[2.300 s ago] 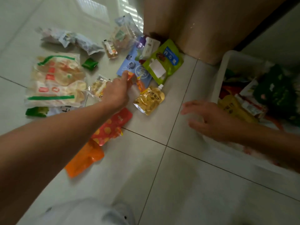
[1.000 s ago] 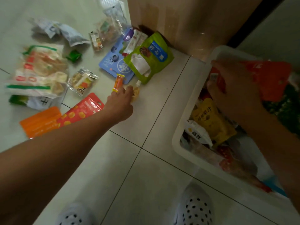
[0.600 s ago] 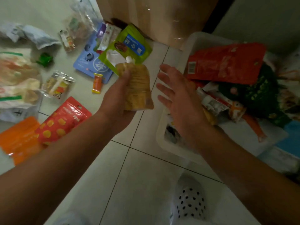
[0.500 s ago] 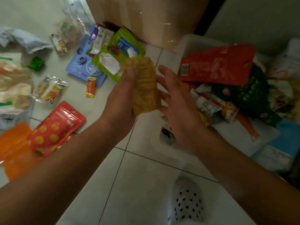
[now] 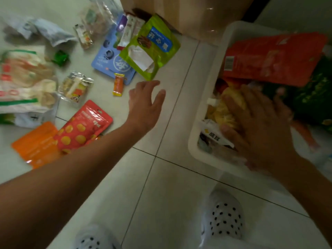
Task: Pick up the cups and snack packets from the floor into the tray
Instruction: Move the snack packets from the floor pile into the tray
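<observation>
My left hand (image 5: 143, 105) hovers open over the tiled floor, fingers spread, just right of a small orange packet (image 5: 118, 85). Beyond it lie a green packet (image 5: 152, 49) and a blue packet (image 5: 106, 58). A red packet with yellow dots (image 5: 84, 126) and an orange packet (image 5: 36, 144) lie beside my left forearm. My right hand (image 5: 260, 126) is down inside the white tray (image 5: 197, 133), wrapped over a yellow spouted pouch (image 5: 222, 108) that rests among the packets there. A big red bag (image 5: 273, 58) lies across the tray's far side. No cups are visible.
A clear snack packet (image 5: 75, 87), a large noodle packet (image 5: 23, 79) and crumpled wrappers (image 5: 52, 33) lie at the left. A wooden cabinet (image 5: 188, 13) stands behind the green packet. My dotted slippers (image 5: 222, 218) are at the bottom.
My left hand lifted the yellow pouch from the floor and passed it to my right hand, which carried it into the tray. The left hand has swung back over the floor, empty.
</observation>
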